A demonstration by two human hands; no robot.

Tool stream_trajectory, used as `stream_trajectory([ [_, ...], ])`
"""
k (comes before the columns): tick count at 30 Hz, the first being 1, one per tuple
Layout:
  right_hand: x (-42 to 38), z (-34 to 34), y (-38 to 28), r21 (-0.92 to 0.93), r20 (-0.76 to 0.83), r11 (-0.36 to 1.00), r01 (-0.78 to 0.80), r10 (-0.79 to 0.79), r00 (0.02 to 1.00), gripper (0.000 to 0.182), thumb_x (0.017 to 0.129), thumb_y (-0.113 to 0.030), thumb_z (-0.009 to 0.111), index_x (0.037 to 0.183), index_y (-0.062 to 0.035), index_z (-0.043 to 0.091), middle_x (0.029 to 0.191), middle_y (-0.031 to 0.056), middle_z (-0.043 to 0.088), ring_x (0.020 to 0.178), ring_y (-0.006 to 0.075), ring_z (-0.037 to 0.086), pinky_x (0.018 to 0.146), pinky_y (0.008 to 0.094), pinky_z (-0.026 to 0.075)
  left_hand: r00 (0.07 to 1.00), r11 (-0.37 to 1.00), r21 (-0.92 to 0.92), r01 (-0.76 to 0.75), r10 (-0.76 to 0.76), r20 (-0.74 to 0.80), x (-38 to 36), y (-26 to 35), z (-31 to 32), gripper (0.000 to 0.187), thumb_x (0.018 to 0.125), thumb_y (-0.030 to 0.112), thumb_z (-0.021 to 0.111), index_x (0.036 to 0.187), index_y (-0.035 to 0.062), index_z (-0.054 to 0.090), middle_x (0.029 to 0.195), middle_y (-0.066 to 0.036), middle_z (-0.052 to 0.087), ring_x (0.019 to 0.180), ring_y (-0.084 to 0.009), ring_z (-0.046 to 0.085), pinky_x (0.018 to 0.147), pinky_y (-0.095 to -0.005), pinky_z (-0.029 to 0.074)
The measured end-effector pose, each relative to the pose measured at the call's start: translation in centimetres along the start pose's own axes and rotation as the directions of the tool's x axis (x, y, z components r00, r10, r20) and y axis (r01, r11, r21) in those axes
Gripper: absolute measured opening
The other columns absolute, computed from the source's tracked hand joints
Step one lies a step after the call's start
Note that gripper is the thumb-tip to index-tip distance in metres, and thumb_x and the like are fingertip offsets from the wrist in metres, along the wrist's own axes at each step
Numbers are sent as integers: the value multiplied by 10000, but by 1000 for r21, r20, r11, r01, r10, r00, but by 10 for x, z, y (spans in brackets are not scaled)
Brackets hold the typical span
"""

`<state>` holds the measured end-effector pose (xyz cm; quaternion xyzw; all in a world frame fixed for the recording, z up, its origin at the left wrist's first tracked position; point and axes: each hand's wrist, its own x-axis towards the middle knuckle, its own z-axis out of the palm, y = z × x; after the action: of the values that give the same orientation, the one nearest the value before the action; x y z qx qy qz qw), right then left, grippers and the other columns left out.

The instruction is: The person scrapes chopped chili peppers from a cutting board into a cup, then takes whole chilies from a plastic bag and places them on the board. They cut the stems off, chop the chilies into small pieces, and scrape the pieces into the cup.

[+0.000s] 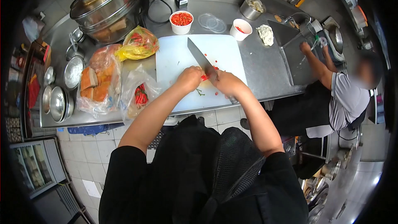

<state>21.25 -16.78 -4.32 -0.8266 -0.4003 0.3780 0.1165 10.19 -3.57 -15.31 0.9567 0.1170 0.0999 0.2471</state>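
Observation:
On the white cutting board (172, 54), my left hand (190, 79) is closed on red chili pieces (204, 77), its fingertips close beside the blade. My right hand (229, 84) grips a large knife (200, 57), whose wide blade points up and to the left across the board. Small red bits and green stems (200, 93) lie scattered around the blade. Behind the board stands a white tub (181, 22) full of chopped red chili. Another white tub (241, 29) at the board's back right corner holds a little of it.
Bagged bread (98, 81), a yellow bag (139, 45) and a bag of red chilies (141, 94) lie left of the board. Metal bowls (58, 103) stand farther left. Clear lids (212, 23) lie behind. At the sink (296, 64) on the right, a co-worker (346, 95) has both arms extended.

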Motion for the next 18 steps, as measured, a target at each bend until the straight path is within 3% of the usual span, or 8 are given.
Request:
stream_trajectory([
  [2,2,13,6,15,6,1000,2,-2,1000,397,899,-174,527,1215,62,485,789,175,656,528,256,625,489,358,511,1000,1000,0,2,-2,-10,-3,0,0,100,818,123,666,877,43,654,919,-133,634,947,-333,604,829,-428,504],
  [4,11,26,9,78,-98,995,54,-46,994,386,898,-172,531,1193,73,484,789,173,651,531,252,626,475,362,515,999,999,23,37,-38,36,-1,4,-6,98,816,115,662,852,28,633,911,-134,631,949,-332,602,828,-431,501],
  [6,6,12,6,121,-48,991,55,-50,998,367,894,-166,518,1163,82,487,764,174,644,505,252,616,468,367,505,999,1000,9,18,-19,30,-4,3,-4,100,818,114,660,843,24,623,912,-134,630,950,-332,601,831,-431,498],
  [8,-9,-13,-13,42,72,999,31,-34,997,353,887,-165,500,1147,73,490,744,178,639,470,256,601,470,367,501,1000,1000,-5,-1,2,10,-1,1,-4,103,819,114,657,833,20,614,914,-135,629,951,-332,600,834,-431,496],
  [10,-1,3,-1,24,81,1000,3,-5,997,363,875,-159,492,1156,71,490,724,176,634,446,258,590,469,366,495,999,1000,-12,-12,12,-34,-5,-1,0,105,817,111,661,846,24,612,938,-140,626,959,-333,596,844,-429,491],
  [12,16,37,24,133,-114,990,54,-39,993,373,869,-148,501,1165,78,490,725,175,635,456,257,597,472,374,501,1000,1000,-23,9,-9,-8,-8,1,-1,113,815,114,668,853,24,612,947,-141,625,962,-335,594,847,-429,490],
  [14,17,40,30,183,-119,980,79,-58,991,377,869,-140,499,1173,83,493,721,179,636,466,257,603,480,381,503,999,999,-30,31,-30,15,-9,0,-1,121,813,116,674,860,24,611,957,-142,623,965,-337,592,850,-428,489],
  [18,10,31,16,139,-112,989,45,-30,993,389,870,-136,501,1193,81,492,762,180,645,474,252,602,479,377,502,995,994,-100,31,-41,-94,-12,0,-2,139,793,114,703,856,25,616,933,-141,621,956,-335,592,847,-426,489],
])
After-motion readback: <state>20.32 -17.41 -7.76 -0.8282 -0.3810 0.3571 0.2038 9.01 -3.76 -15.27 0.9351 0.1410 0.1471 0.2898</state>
